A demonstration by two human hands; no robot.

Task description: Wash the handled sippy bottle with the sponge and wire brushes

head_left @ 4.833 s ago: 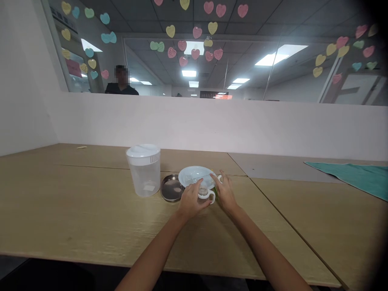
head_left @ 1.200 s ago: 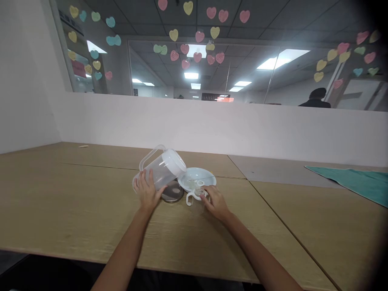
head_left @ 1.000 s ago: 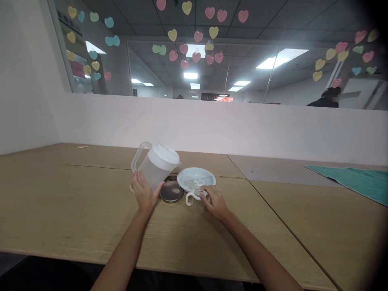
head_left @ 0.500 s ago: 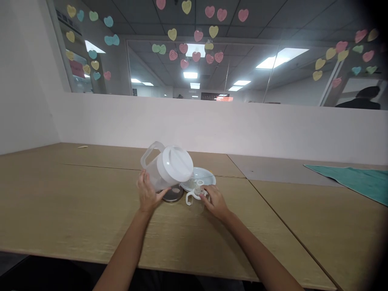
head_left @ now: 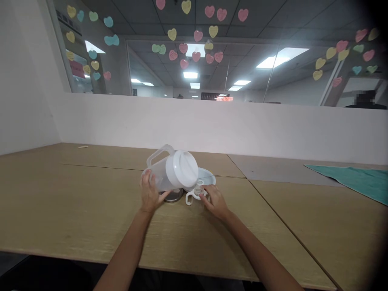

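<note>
My left hand (head_left: 150,193) is closed round the lower body of a translucent plastic pitcher (head_left: 162,176) with a white lid. The pitcher is tilted to the right, its handle upward and its lid end just above a clear baby bottle (head_left: 199,190) with white handles. My right hand (head_left: 214,201) grips the bottle at its right side, and the bottle stands upright on the table. Beneath the pitcher lies a round dark metal disc (head_left: 173,196), partly covered. A pale blue plate (head_left: 207,176) sits behind the bottle, with a small white ring-shaped part (head_left: 200,182) on it.
The wooden table (head_left: 91,214) runs back to a white wall (head_left: 136,121). A green cloth (head_left: 357,180) lies at the far right. One small flat piece (head_left: 83,147) rests at the back left. Behind the window, a person (head_left: 365,100) shows at the right.
The pitcher has moved right and slightly down, bringing its lid end closer over the bottle's mouth. My left hand moved with it; my right hand and the bottle stayed put.
</note>
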